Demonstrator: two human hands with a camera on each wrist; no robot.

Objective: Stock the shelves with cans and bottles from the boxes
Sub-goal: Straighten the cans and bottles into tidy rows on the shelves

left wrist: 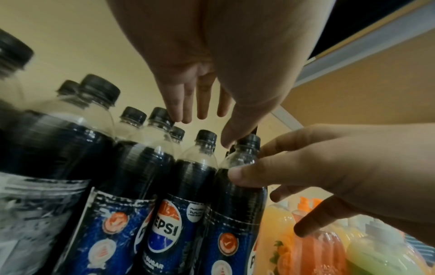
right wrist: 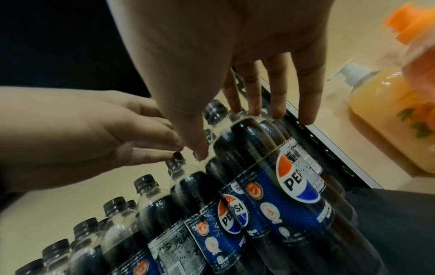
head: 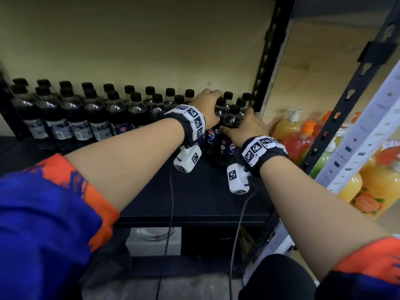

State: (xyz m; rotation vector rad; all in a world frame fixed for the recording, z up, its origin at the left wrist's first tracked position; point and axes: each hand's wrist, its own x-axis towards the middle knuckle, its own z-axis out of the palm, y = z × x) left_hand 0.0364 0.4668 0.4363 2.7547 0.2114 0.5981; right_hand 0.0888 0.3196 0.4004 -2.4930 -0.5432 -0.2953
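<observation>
Both hands reach to the centre right of the head view, at the right end of the rows of cola bottles (head: 71, 118) that stand on the dark shelf (head: 194, 191). The right hand (head: 249, 128) holds the front bottle (head: 232, 122) at its clear shoulder: in the right wrist view the thumb (right wrist: 188, 134) lies on its left side and the fingers (right wrist: 254, 93) reach down over its far side, so the grasp is loose and fairly wide rather than tight. That bottle stands upright at the front of the cluster, touching the bottles behind and to its left, close to the black upright post (head: 266, 68). The left hand (head: 207, 109) hovers over the bottle (head: 220, 109) just behind and to the left; in the left wrist view its fingers (left wrist: 186, 104) hang straight and slightly spread above the caps, with the thumb (left wrist: 235, 134) near a black cap (left wrist: 249, 141). Whether it touches a cap cannot be told. Beyond the post, at the right of the head view, stand yellow, orange and green soap bottles (head: 287, 124) on the neighbouring shelving. Both wrists carry bands with black-and-white markers (head: 194, 120).
</observation>
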